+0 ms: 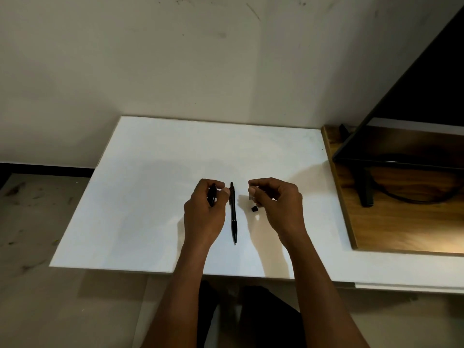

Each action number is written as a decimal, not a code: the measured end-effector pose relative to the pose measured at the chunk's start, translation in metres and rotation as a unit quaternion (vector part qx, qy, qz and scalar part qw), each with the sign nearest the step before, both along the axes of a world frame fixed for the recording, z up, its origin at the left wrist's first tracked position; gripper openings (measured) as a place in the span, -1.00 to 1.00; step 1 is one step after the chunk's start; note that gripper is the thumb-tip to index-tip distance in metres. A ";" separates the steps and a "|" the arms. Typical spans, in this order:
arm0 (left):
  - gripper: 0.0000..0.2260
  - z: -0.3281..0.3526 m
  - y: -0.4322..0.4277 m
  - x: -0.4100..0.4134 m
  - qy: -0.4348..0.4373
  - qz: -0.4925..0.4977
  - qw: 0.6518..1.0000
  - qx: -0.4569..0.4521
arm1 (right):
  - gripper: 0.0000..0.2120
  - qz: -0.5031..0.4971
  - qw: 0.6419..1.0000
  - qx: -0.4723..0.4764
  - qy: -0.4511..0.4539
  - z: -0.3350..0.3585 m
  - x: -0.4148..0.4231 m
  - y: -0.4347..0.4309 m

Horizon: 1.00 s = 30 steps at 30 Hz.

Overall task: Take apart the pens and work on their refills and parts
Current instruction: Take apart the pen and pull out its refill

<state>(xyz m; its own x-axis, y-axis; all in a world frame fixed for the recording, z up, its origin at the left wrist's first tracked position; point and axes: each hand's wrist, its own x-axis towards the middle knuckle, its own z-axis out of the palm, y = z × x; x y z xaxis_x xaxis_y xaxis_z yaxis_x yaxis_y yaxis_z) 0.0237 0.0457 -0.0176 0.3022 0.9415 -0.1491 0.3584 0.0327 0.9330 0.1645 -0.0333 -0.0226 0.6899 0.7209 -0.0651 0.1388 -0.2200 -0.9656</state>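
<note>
A whole black pen (233, 212) lies on the white board (140, 197), tip pointing toward me, between my two hands. My left hand (204, 212) is curled round a second black pen barrel (212, 195), just left of the lying pen. My right hand (277, 204) hovers to the right and pinches a small thin pale part (251, 194) between thumb and forefinger; what that part is cannot be told. A small black piece (254, 209) lies on the board just under the right hand's fingers.
A wooden surface (401, 222) adjoins the board on the right, with a black screen on a stand (364, 187) and a cable. A pale wall rises behind. The floor lies to the left below the board's edge.
</note>
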 end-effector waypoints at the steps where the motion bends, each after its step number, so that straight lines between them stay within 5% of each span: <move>1: -0.96 0.001 0.000 0.000 -0.006 0.002 1.000 -0.011 | -0.88 -0.001 1.000 -0.001 -0.007 -0.002 -0.001 0.002; 30: -0.88 0.005 0.000 -0.003 -0.021 -0.015 0.998 -0.059 | -0.81 -0.004 1.000 -0.019 0.011 -0.003 0.001 0.001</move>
